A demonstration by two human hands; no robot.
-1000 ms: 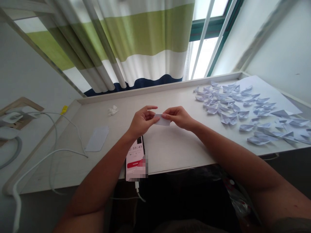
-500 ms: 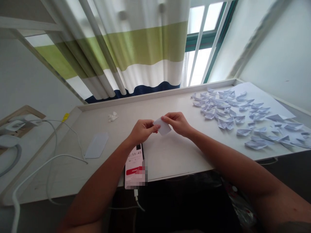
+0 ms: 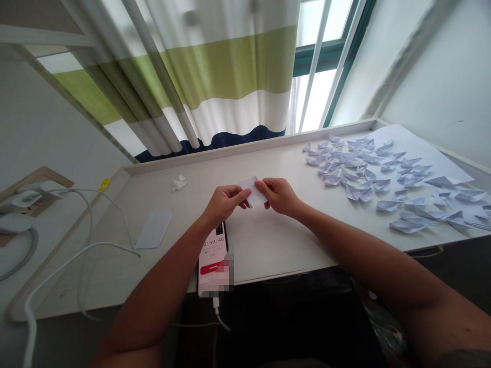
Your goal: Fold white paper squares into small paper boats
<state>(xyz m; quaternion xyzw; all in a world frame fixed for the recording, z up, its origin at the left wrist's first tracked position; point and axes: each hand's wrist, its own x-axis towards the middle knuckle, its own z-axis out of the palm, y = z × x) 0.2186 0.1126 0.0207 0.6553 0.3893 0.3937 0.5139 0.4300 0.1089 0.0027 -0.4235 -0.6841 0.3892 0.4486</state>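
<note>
A small folded piece of white paper (image 3: 252,190) is held up over the white desk between my two hands. My left hand (image 3: 227,202) pinches its left edge, thumb on the near face. On the opposite edge my right hand (image 3: 279,195) grips it the same way, fingers curled behind. Below my left hand lies a phone (image 3: 213,255) with a running timer on its screen. To the right, many small folded paper boats (image 3: 358,191) are spread over the desk.
A flat white paper piece (image 3: 154,228) and a crumpled white scrap (image 3: 178,183) lie to the left. White cables (image 3: 92,245) run across the desk's left side from chargers (image 3: 28,200). A large white sheet (image 3: 418,148) lies beneath some boats. A striped curtain (image 3: 230,66) hangs behind.
The folded paper has turned from a tilted angle to a more upright one. My right hand's grip has moved slightly down its edge, with its fingers now behind the paper.
</note>
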